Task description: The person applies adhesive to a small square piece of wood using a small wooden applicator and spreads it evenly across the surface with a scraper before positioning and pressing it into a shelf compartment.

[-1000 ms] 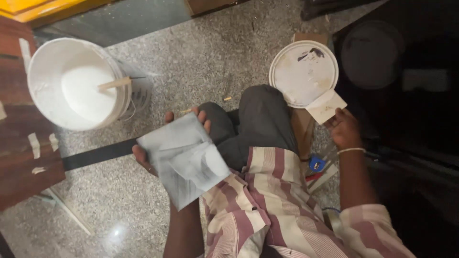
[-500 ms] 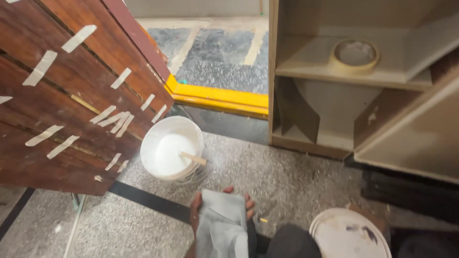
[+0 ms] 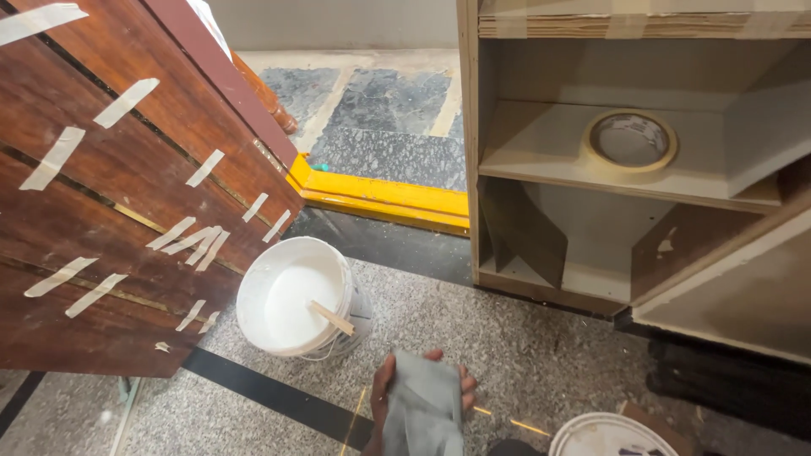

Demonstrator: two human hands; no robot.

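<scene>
At the bottom edge of the view, my left hand [image 3: 383, 395] holds up a grey, crumpled sheet [image 3: 422, 409]; my thumb shows on its left side and my fingertips on its right. My right hand is out of view. Just left of the sheet, a white bucket [image 3: 291, 297] of white liquid stands on the speckled floor, with a wooden stick [image 3: 331, 318] resting in it.
A dark wooden panel [image 3: 110, 211] with several strips of masking tape leans at the left. An open plywood shelf unit [image 3: 541, 160] at the right holds a tape roll [image 3: 629, 140]. A white lid [image 3: 604, 435] lies at the bottom right, and a yellow threshold [image 3: 380, 197] runs behind.
The view has swung up from my lap to the floor, panel and shelf unit. My right hand, which was at the white lid, has left the frame. The grey sheet stays in my left hand.
</scene>
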